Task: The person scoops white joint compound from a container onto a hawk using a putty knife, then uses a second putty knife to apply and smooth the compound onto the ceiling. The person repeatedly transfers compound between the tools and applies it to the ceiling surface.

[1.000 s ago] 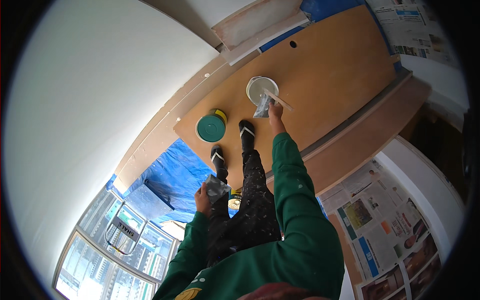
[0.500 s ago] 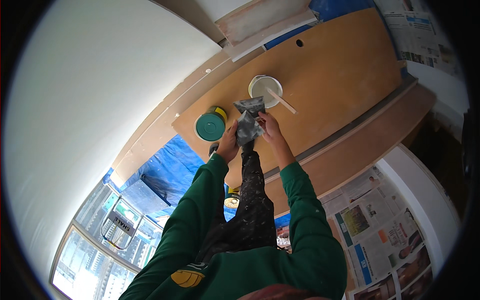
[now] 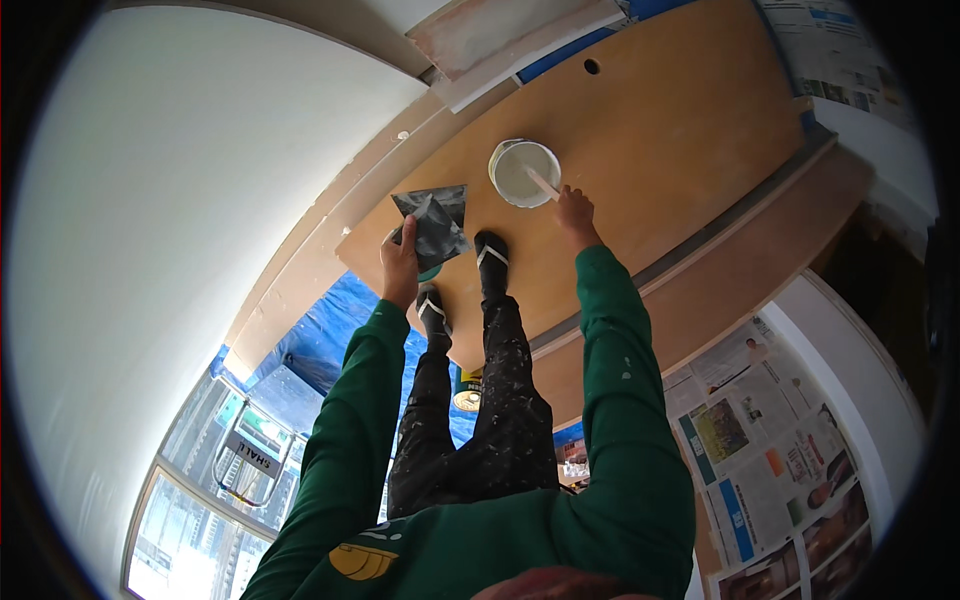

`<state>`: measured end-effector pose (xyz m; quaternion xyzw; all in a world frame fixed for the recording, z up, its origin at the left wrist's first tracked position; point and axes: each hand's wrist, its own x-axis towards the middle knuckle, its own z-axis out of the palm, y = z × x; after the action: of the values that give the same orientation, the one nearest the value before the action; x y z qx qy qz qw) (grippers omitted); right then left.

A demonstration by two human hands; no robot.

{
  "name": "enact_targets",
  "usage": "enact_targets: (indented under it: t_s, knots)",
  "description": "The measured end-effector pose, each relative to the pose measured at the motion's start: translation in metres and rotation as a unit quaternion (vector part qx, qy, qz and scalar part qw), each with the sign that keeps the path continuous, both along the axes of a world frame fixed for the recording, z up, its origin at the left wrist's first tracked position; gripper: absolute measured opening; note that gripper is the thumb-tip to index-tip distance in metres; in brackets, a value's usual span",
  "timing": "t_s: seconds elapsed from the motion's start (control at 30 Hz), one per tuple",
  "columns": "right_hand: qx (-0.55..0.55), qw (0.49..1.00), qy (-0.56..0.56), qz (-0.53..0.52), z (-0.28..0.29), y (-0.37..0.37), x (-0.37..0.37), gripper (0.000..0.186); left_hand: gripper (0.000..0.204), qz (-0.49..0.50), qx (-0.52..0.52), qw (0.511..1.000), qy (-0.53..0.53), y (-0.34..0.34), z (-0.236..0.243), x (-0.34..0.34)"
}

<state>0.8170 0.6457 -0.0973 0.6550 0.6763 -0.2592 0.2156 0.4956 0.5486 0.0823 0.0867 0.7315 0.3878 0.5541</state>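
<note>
My left hand (image 3: 400,262) grips dark, flat spreader blades (image 3: 438,226) smeared with pale grey; they look like two overlapping pieces. With my right hand (image 3: 575,210) I grasp the upper end of a pale wooden stick (image 3: 541,181), its lower end down in a white bucket (image 3: 496,180). Whitish-grey paste (image 3: 515,170) fills part of that bucket, which stands on a brown wooden board (image 3: 650,150). Beneath the blades a sliver of a green-lidded tin (image 3: 430,273) shows; the rest of it is hidden.
My feet in sandals (image 3: 492,250) stand on the board, which has a dark hole (image 3: 592,66). Along the left runs a large white wall panel (image 3: 230,170). Blue sheeting (image 3: 345,310) and newspapers (image 3: 760,450) cover lower surfaces. Another tin (image 3: 467,392) sits below, near my legs.
My right hand has left the blades and moved to the stick, now more upright in the bucket. My left hand has carried the blades leftward, over the green-lidded tin.
</note>
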Motion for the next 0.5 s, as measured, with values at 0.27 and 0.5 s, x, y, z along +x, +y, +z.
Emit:
enact_targets:
  t_s: [0.27,0.5]
  knots:
    - [-0.13,0.986,0.1,-0.042,0.061,0.004,-0.035,0.036,0.054,0.029,0.002,0.996,0.081,-0.006,-0.011,-0.011]
    - [-0.034,0.997,0.067,-0.009,0.046,-0.017,-0.009,0.031,0.062,-0.029,-0.003,0.994,0.101,0.01,-0.036,-0.004]
